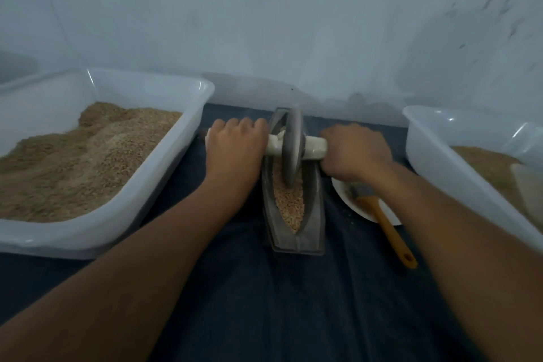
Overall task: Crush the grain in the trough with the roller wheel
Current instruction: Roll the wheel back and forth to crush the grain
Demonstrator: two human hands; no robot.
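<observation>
Crushing in progress: roller wheel seated in the trough, toward its far end.
I am gripping the axle with both hands, left hand and right hand curled around it; the grain nearer me is looking largely whole, so I am judging most passes remain.

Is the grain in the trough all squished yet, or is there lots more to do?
Set up: both hands, left hand and right hand, grip the pale handle bar of the grey roller wheel. In hand: it sits toward the far end of the long grey trough. Left: the tan grain nearer the camera looks mostly whole.
</observation>
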